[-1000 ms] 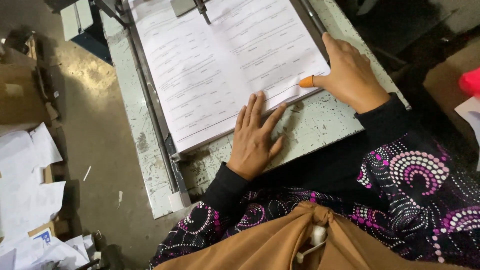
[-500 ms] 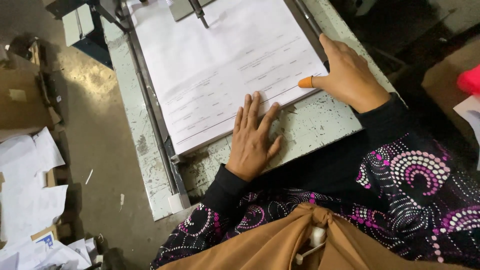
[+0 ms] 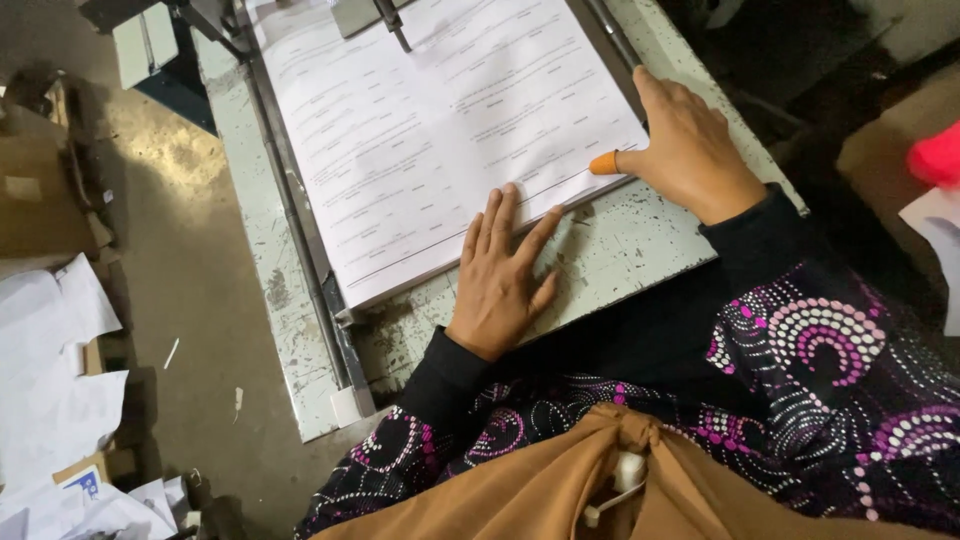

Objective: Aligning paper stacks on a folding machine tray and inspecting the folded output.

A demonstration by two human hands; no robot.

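Observation:
A stack of large white printed sheets (image 3: 430, 140) lies on a worn pale green metal work table (image 3: 640, 250). My left hand (image 3: 503, 275) rests flat on the table with its fingers spread over the near edge of the sheets. My right hand (image 3: 685, 150) lies at the stack's right corner; its thumb wears an orange rubber fingertip cover (image 3: 603, 162) that touches the paper's edge. Neither hand grips anything.
A metal guide rail (image 3: 300, 220) runs along the left side of the sheets, and a dark metal arm (image 3: 390, 25) reaches over their top. Crumpled white paper scraps (image 3: 50, 400) and cardboard (image 3: 35, 200) lie on the floor at left. A pink object (image 3: 935, 155) sits far right.
The view has shifted slightly. Both hands stay where they were on the sheets; nothing has visibly been picked up or released.

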